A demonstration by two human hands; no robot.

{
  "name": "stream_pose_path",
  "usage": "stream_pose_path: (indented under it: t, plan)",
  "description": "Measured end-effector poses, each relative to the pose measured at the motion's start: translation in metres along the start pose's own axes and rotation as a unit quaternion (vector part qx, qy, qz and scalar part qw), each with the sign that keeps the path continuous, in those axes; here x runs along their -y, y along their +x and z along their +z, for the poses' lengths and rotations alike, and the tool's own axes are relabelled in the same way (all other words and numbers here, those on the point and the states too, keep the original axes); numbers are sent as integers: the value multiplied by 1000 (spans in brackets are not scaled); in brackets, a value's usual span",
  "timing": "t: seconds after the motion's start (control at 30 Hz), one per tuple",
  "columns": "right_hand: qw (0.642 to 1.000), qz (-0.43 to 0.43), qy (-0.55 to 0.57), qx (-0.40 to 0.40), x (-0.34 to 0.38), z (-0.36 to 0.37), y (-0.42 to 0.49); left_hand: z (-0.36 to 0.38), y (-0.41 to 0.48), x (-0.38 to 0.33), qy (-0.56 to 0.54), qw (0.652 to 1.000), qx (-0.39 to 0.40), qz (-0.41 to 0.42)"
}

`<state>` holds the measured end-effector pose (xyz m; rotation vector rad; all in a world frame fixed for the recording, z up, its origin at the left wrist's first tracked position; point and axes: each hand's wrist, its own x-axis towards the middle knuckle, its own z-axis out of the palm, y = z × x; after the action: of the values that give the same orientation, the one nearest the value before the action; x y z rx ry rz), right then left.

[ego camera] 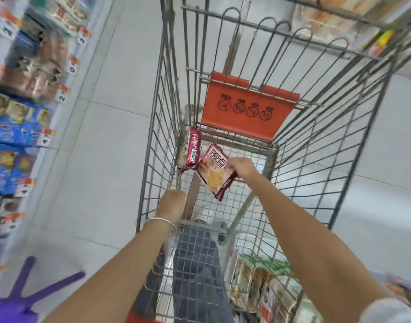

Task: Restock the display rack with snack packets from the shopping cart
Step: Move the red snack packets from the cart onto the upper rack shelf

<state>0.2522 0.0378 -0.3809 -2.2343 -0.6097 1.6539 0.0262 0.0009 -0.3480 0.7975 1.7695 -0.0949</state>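
Both hands were down in the shopping cart [316, 145], right hand [243, 167] gripping a snack packet [215, 171].
Right fingers were clamped on the packet's edge, packet tilted above the cart floor. Second packet [191, 149] leaned on the cart's left wall, just beside the first. Left hand [173, 203], silver bangle [162, 222] on the wrist, was curled shut near the left wall; contents unclear. Display rack [20, 108] stood left, blurred.

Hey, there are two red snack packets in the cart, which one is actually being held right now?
The flat packet showing yellow crackers, gripped by the right hand. The other packet leans untouched against the cart's left wall.
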Motion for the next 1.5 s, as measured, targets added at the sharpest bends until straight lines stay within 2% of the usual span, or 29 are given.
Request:
stream_pose_path:
  t: [0.07,0.17,0.27,0.33,0.43,0.53,0.6,0.77,0.9,1.03,1.2,1.33,1.43,1.5]
  plan:
    - [994,42,24,96,-7,-29,-15,2,-8,-4,-9,999,-3,33]
    - [960,85,-15,267,-15,-48,-29,9,-25,-11,-3,994,95,59]
    - [930,92,0,355,-15,-46,-34,14,-42,-15,-53,984,166,49]
    - [925,95,23,368,-14,-40,-37,16,-46,-12,-60,984,162,37]
    - [947,90,49,304,-17,-32,-28,17,-45,-1,-135,983,124,5]
    - [987,71,86,119,-21,-21,-4,16,-38,18,-184,981,63,-23]
    - [991,74,111,28,-25,-13,15,15,-34,28,-207,977,30,-36]
    - [983,141,109,33,-34,29,52,15,-24,37,-235,971,-7,-36]
    - [978,145,145,40,-34,66,66,13,-16,45,-198,980,-8,-27]
    - [971,149,187,6,-36,79,76,15,-19,49,-164,986,-16,-41]
    - [958,138,250,32,-39,63,70,22,-26,43,-115,992,-28,-33]
    - [946,58,317,-7,-46,28,44,21,-27,37,-96,995,-34,-11]
    - [924,50,377,-34,-51,-2,7,17,-33,27,-97,995,-18,-12]
    - [918,44,394,-18,-54,-15,-17,11,-38,22,-101,995,-10,-14]
